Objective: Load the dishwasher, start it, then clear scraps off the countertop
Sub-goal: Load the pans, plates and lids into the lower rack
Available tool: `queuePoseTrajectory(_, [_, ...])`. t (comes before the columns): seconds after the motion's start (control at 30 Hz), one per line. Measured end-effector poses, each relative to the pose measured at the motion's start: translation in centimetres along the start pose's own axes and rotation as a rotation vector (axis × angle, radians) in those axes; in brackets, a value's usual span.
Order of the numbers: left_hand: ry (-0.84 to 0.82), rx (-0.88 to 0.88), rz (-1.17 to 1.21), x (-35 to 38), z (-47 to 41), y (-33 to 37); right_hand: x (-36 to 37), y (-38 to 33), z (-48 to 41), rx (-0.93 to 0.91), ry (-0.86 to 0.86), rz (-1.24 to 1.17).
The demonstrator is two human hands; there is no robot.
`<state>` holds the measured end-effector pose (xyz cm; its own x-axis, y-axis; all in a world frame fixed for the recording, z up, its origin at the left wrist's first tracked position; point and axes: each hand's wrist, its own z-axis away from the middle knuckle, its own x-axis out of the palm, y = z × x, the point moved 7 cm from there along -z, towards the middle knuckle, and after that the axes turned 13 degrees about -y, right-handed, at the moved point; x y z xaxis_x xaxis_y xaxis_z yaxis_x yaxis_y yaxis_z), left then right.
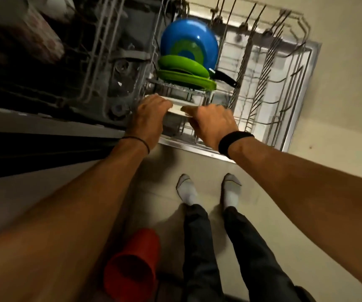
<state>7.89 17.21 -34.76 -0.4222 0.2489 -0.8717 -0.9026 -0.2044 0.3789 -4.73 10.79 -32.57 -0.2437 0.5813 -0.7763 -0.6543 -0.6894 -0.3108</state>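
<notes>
The left grip (pixel 151 114) curls its fingers over the left rim of a white plate (pixel 179 105). The right grip (pixel 210 123) pinches the right rim, thumb on top. A thin band circles the left wrist and a broad black one the right.

The plate lies nearly flat between the two grips, above the near end of the rack (pixel 262 83), which is pulled out over the open door (pixel 197 148). Just beyond the plate, green plates (pixel 186 73) stand on edge in the rack. Behind them leans a blue pan (pixel 188 40) with a green centre, its black handle (pixel 225 79) pointing right. The rest of the rack shows bare tines.

Below the door stand two feet in pale socks (pixel 186 190) on the floor. A red cup (pixel 132 264) sits lowest in view, mouth towards the camera; what it rests on I cannot tell.
</notes>
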Motion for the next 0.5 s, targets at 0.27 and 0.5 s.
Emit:
queuePoseTrajectory(0.27, [0.044, -0.001, -0.068, 1.7, -1.7, -3.1, 2.4, 0.2, -3.9, 0.021, 0.053, 0.042])
queuePoseTrajectory(0.5, [0.004, -0.038, -0.075, 2.6, -3.1, -4.8, 2.9, 0.5, -6.6, 0.025, 0.056, 0.053])
